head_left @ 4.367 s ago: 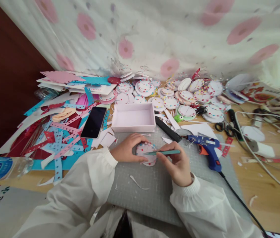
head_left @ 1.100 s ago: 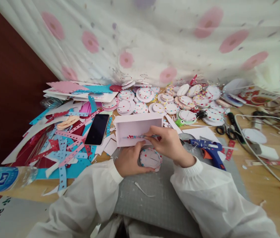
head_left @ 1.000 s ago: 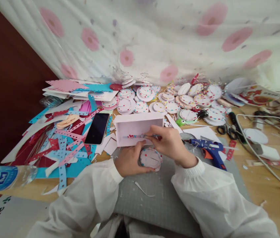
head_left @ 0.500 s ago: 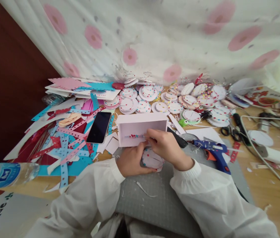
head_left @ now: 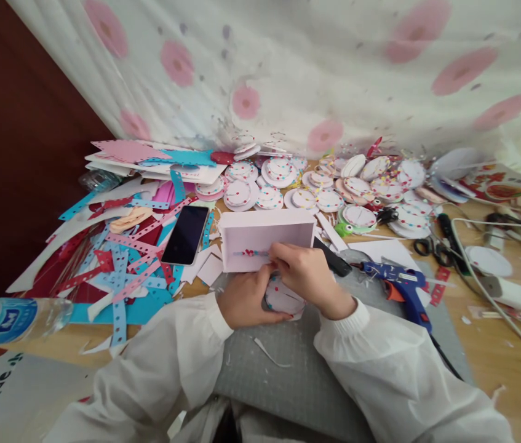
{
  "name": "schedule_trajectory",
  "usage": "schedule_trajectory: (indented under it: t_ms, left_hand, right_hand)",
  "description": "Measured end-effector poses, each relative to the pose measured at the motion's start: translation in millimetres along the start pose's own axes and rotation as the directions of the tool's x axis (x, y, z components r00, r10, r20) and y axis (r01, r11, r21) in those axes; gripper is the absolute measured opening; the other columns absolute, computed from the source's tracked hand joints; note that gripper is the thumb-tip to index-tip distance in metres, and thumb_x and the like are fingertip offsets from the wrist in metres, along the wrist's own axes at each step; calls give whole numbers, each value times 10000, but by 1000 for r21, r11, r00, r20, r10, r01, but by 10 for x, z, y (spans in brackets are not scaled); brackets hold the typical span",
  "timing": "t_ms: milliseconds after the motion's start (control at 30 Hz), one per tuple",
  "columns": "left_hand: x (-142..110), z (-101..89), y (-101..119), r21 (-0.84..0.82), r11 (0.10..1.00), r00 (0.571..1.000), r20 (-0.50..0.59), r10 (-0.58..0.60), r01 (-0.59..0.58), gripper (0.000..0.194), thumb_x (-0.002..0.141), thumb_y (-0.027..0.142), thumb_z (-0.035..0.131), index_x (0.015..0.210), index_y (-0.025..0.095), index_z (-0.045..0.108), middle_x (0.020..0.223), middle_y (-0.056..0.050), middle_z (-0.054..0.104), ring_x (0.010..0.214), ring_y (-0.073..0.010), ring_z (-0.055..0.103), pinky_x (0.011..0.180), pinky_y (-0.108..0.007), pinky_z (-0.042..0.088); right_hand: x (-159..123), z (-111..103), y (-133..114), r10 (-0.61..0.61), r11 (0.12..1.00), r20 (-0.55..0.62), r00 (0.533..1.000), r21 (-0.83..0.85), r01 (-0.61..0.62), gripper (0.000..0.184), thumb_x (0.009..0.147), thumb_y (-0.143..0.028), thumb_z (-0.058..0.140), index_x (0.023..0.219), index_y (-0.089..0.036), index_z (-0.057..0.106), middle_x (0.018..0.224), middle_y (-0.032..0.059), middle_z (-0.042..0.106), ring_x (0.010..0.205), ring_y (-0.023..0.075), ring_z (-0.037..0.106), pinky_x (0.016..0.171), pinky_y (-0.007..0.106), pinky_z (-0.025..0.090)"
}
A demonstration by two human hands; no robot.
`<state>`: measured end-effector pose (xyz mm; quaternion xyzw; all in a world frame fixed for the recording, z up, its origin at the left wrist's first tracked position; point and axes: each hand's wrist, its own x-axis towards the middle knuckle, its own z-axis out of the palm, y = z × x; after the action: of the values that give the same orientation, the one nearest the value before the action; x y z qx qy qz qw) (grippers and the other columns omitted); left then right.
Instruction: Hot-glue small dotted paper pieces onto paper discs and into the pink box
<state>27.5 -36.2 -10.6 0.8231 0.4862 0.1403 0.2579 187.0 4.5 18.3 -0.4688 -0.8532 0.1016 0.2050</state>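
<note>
My left hand (head_left: 247,300) is closed around a round white paper disc (head_left: 283,298) with small red and blue beads along its edge. Just above the disc, my right hand (head_left: 304,271) is pinched, its fingertips at the mouth of a white box (head_left: 267,219). What lies between those fingertips is hidden. Inside the box, a short line of red and light blue beads (head_left: 248,253) reaches toward my right fingers; whether they touch it I cannot tell. The box stands on its side, its opening facing me.
A grey cutting mat (head_left: 269,381) lies beneath my hands. At left are a phone (head_left: 186,235), punched paper strips (head_left: 119,277) and a plastic bottle (head_left: 8,321). A blue glue gun (head_left: 401,286), scissors (head_left: 433,249) and a white cable (head_left: 477,271) lie right. Several beaded discs (head_left: 278,172) line the back.
My right hand has shifted very slightly toward the left, still pinched by the box. My left hand keeps its hold on the disc. The whole view has moved a little.
</note>
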Motion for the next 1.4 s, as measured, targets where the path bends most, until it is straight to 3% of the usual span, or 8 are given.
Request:
schedule_trajectory:
  t_ms: [267,467,600,733,933,1100,1267,1400]
  left_hand:
    - [-8,-2,-5,5,1000,1000,3,-4,4,872,615,586,728,1294,158,385,1122,-156,648,1023,-370,635,847,-497,512]
    - [-9,-4,-15,-22,1000,1000,-25,-7,6,887,603,547,754,1327,214,366,1152,-123,642,1062,-347,625,881,-476,505]
    - [-2,-1,-26,-32,999,999,-52,16,-17,891,599,550,756,1326,209,369,1178,-133,630,1087,-349,612,913,-490,488]
    - [4,2,-35,-16,999,997,-66,32,-33,889,626,531,745,1334,172,344,1242,-165,598,1136,-347,587,949,-494,469]
    - [6,-32,0,-12,999,998,-50,30,-30,855,646,477,745,1328,157,340,1246,-170,596,1135,-344,589,947,-486,472]
    - [14,-46,2,-56,996,996,-53,69,-72,902,671,433,733,1388,162,259,1305,-175,558,1216,-339,529,1009,-490,425]
    - [33,-40,-42,-143,982,991,-69,112,-121,1077,704,400,717,1480,174,5,1369,-154,516,1292,-294,456,1057,-466,379]
    - [30,-38,-59,-152,966,977,-93,194,-207,1164,646,378,741,1493,174,-30,1384,-158,500,1282,-320,457,1046,-485,373]
  right_hand:
    - [-52,-134,61,105,946,-155,982,320,-51,139,786,-105,520,735,-220,581,753,-2,697,648,136,621,568,228,411]
    - [-252,-276,156,317,828,-317,894,552,-98,53,780,-247,663,741,-218,641,730,13,700,677,167,650,569,266,497]
    - [-417,-167,215,432,803,-386,815,576,-154,97,766,-288,691,739,-208,642,735,33,699,683,179,661,502,253,492]
    - [-517,-26,190,409,856,-463,786,493,-155,37,805,-246,645,779,-219,646,826,51,720,752,185,675,565,267,516]
    - [-536,-39,194,490,809,-464,738,557,-187,79,780,-257,682,762,-203,626,760,38,691,666,161,647,494,244,471]
    - [-552,-46,257,550,730,-472,689,673,-120,141,725,-256,737,724,-200,608,735,26,654,715,168,646,551,257,492]
    - [-582,-6,314,653,539,-312,690,831,-135,218,672,-276,784,703,-192,585,735,10,646,649,138,615,544,247,483]
    - [-607,27,302,633,555,-331,700,824,-113,216,668,-256,791,702,-193,587,745,14,653,689,143,632,558,236,488]
